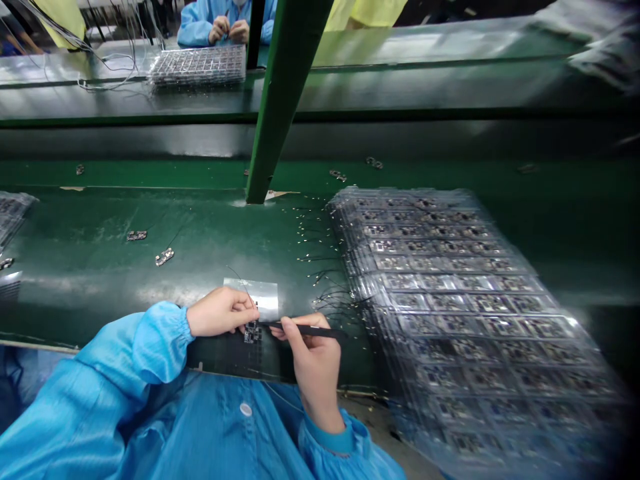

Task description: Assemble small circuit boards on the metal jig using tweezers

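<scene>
Pinching circuit board [252, 333], left hand [220, 312], presumably for steadiness; right hand [316, 357], fingers closed round black tweezers [317, 331], likely for precision; stacked trays [450, 283], three o'clock, seemingly for reach.

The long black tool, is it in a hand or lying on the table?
In a hand: the right hand grips the black tool, its tip pointing toward the circuit board by the left hand.

Circuit board [253, 332], lower centre, partly covered by left hand [220, 313]; tray stack [450, 320], right, blurred toward lower corner; second stack [14, 215] cut off by left edge.
</scene>
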A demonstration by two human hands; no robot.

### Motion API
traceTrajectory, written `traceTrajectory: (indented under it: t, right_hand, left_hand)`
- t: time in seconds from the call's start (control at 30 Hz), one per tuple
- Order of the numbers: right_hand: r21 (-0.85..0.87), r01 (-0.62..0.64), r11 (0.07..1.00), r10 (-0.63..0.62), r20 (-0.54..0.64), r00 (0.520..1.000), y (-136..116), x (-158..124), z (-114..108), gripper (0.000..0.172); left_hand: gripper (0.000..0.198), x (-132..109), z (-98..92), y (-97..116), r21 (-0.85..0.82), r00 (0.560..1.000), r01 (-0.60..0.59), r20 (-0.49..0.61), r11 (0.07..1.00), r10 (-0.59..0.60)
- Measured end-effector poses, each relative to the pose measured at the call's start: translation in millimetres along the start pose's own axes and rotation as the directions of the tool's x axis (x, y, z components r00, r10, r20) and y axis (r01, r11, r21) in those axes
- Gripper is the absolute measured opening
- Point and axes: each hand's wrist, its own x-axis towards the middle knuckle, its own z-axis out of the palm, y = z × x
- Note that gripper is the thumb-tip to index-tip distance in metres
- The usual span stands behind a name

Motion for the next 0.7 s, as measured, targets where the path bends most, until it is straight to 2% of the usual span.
traceTrajectory:
  t: [0.5,0.7]
  right_hand:
    - [-0.03,0.03,0.999,-0.03,-0.002,1.0,2.7,-0.1,-0.3,0.021]
    - [-0.042,0.038,0.998,-0.038,-0.013,0.999,-0.5,0.3,2.0,0.024]
  left_hand:
    - [0.02,1.8,0.0,-2.8,-0.067,0.999,-0.021,0.024,0.998,0.022]
    - [0.013,1.5,1.8,-1.4,-0.006,0.997,-0.066,-0.034,0.998,0.066]
